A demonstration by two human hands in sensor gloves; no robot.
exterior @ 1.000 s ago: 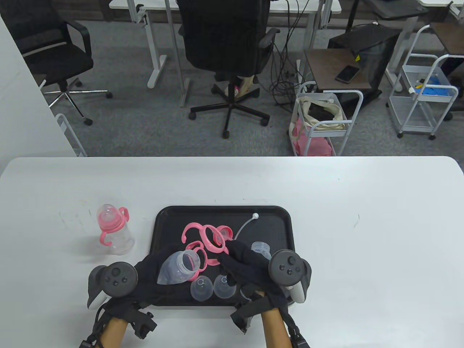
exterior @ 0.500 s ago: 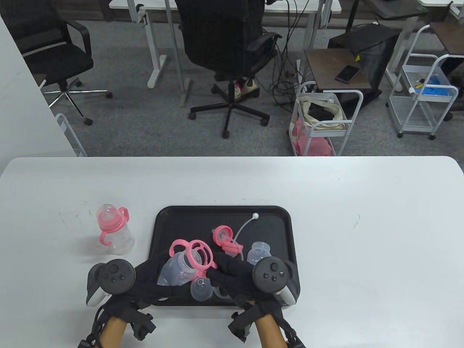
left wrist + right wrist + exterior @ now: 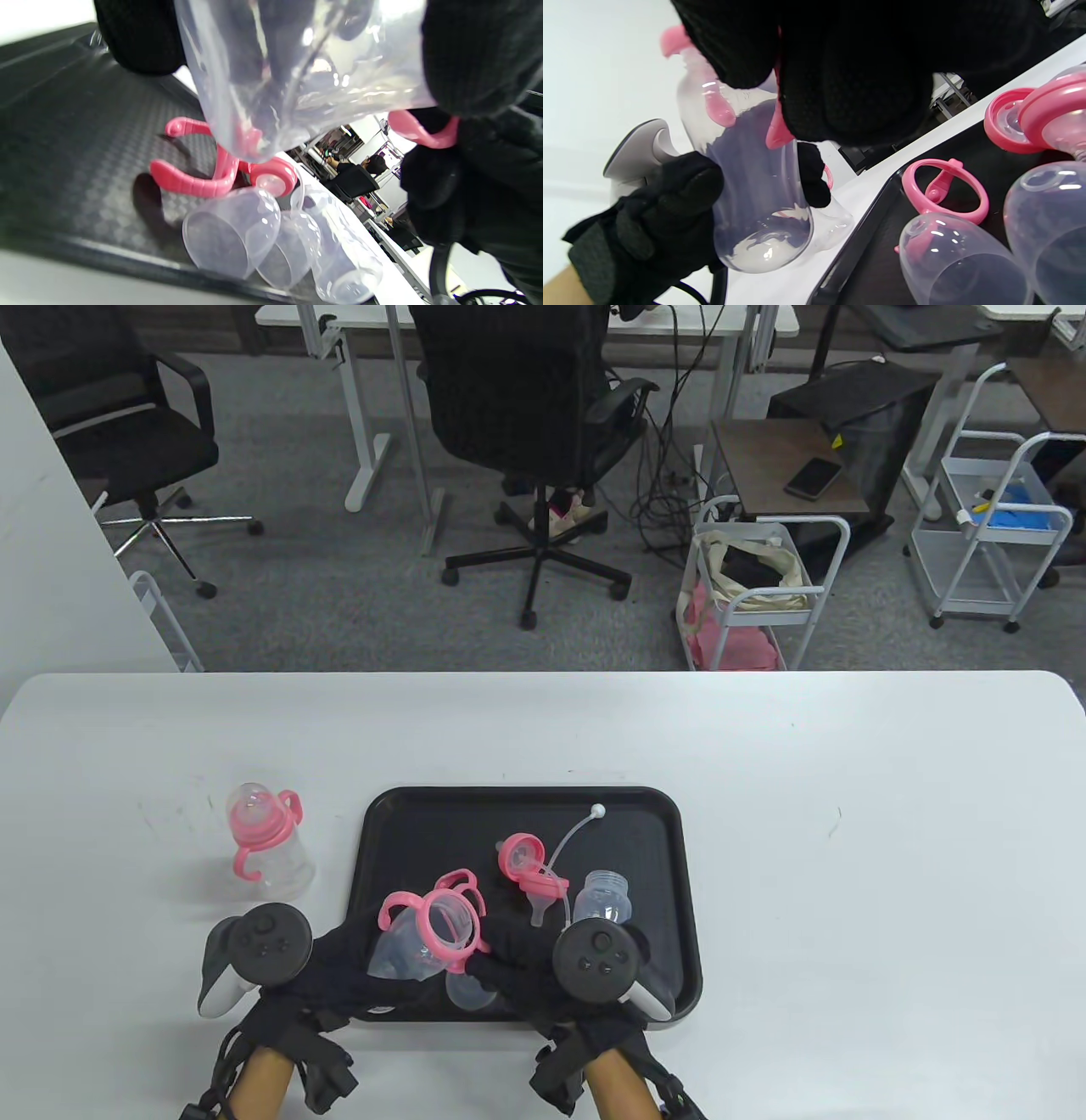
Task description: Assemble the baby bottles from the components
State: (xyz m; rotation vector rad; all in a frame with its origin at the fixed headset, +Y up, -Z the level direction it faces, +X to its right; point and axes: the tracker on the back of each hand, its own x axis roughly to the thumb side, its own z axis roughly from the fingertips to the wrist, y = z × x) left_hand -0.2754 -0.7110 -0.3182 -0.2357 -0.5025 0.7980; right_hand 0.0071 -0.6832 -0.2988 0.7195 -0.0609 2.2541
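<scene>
Near the bottom middle, the left hand point(image 3: 339, 963) gripped the clear plastic bottle point(image 3: 416, 942), mouth tipped up-right toward the right hand point(image 3: 526, 971) pinching the pink handle ring point(image 3: 445, 929) on its neck.

Black knit gloves point(image 3: 356, 976), dark round trackers point(image 3: 273, 943).

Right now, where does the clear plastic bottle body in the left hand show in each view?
Table view: clear plastic bottle body at the tray's near-left corner.
Left wrist view: top centre.
Right wrist view: left of centre.
Shared landmark: black plastic tray.
</scene>
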